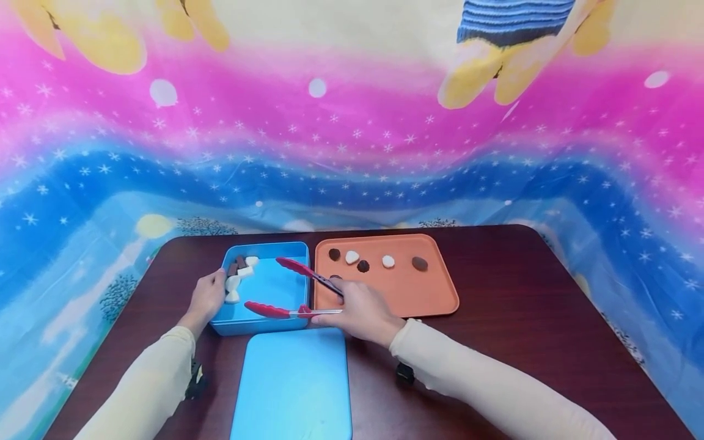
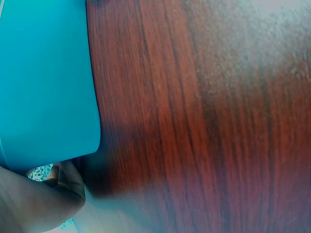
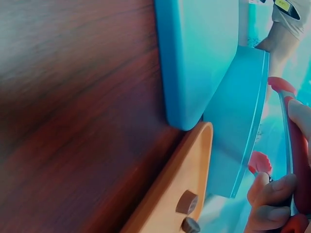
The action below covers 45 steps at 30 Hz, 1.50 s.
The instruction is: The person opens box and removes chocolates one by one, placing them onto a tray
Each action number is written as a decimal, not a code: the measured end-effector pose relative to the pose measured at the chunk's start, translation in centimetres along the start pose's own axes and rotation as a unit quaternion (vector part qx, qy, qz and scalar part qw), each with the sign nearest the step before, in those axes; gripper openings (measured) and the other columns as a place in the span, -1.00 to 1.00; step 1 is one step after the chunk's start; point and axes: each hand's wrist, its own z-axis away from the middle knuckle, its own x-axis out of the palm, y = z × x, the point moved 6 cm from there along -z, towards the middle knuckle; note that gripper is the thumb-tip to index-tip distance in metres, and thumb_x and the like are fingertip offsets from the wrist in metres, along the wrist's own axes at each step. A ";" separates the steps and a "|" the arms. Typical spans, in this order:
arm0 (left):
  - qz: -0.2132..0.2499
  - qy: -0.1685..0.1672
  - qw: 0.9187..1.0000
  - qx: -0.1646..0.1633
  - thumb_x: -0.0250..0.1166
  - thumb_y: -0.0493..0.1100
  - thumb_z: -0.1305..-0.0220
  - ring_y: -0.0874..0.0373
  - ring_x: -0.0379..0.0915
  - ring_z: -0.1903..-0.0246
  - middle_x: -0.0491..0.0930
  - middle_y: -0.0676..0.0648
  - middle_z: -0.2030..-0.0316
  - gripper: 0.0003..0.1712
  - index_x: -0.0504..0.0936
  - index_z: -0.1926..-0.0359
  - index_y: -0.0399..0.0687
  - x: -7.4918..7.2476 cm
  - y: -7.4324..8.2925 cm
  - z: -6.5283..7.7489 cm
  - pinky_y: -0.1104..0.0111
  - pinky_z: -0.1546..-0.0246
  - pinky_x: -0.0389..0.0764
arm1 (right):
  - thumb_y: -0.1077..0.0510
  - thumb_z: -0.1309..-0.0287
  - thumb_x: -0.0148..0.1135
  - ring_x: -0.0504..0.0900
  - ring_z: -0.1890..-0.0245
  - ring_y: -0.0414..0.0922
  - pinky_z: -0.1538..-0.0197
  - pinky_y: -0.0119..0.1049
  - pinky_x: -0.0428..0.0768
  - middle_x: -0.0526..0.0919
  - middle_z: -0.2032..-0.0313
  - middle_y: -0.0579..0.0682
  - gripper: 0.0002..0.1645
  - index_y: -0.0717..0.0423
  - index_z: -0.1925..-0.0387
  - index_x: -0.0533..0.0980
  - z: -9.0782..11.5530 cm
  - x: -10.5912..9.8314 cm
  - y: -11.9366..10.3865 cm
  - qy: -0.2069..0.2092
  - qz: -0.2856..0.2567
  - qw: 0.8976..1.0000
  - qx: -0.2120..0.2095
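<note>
My left hand [image 1: 208,297] grips the left wall of a blue rectangular box [image 1: 258,326]; in the left wrist view its fingers [image 2: 71,178] curl by the box's end. Several white pieces [image 1: 233,283] and dark brown pieces [image 1: 240,262] lie along the left side inside. My right hand [image 1: 364,310] holds red-tipped metal tongs [image 1: 297,265], their arms spread wide over the box with nothing between the tips. In the right wrist view, fingers [image 3: 273,194] wrap the tongs' handle. Beside the box, an orange tray [image 1: 429,299] bears several dark and white pieces, one partly hidden behind the right hand.
A flat blue lid [image 1: 294,385] lies on the dark wooden table [image 1: 495,342] in front of the box. The tray stands close to the box's right side. A patterned cloth [image 1: 352,140] hangs behind and around the table.
</note>
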 end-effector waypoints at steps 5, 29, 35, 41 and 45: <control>-0.001 0.016 1.000 0.015 -0.50 0.19 -0.61 -0.31 0.33 -0.14 0.42 -0.47 -0.08 -0.17 0.41 -0.21 -0.43 -0.1 0.1 0.2 -0.10 -0.10 0.40 | -0.41 0.06 0.50 0.32 0.72 -0.19 0.65 -0.36 0.22 0.31 0.69 -0.14 -0.17 0.07 -0.06 0.58 -0.6 0.6 -0.9 -0.004 -0.003 1.000 -0.002; 0.001 0.031 0.999 0.019 -0.47 0.18 -0.62 -0.22 0.36 0.04 0.36 -0.32 0.24 -0.26 0.43 0.12 -0.36 -0.2 0.0 -0.1 0.04 0.07 0.36 | -0.42 -0.02 0.43 0.43 0.67 -0.20 0.64 -0.37 0.29 0.45 0.69 -0.11 -0.09 -0.10 -0.33 0.51 -3.9 2.6 -4.2 -0.049 0.101 0.994 0.006; 0.000 0.034 0.999 0.018 -0.47 0.18 -0.62 -0.25 0.36 0.01 0.39 -0.33 0.22 -0.25 0.44 0.12 -0.36 -0.5 0.0 -0.1 0.02 0.05 0.37 | -0.42 -0.06 0.40 0.42 0.65 -0.23 0.64 -0.38 0.30 0.46 0.64 -0.13 -0.19 -0.09 -0.24 0.57 -4.7 3.7 -5.7 -0.047 0.154 0.987 -0.020; -0.001 0.036 0.999 0.021 -0.46 0.18 -0.62 -0.11 0.38 0.19 0.26 -0.14 0.44 -0.31 0.36 0.34 -0.24 -0.4 0.0 -0.4 0.14 0.15 0.36 | -0.39 -0.11 0.37 0.42 0.62 -0.22 0.63 -0.38 0.30 0.44 0.64 -0.12 -0.36 -0.03 0.00 0.67 -5.3 4.6 -6.8 -0.058 0.169 0.983 -0.031; 0.002 0.039 0.999 0.022 -0.44 0.16 -0.62 -0.15 0.39 0.13 0.36 -0.24 0.35 -0.32 0.39 0.30 -0.27 -0.4 -0.1 -0.4 0.09 0.10 0.38 | -0.39 -0.14 0.35 0.41 0.65 -0.20 0.66 -0.38 0.27 0.41 0.66 -0.11 -0.43 -0.03 0.14 0.68 -5.6 5.0 -6.9 -0.064 0.164 0.984 -0.028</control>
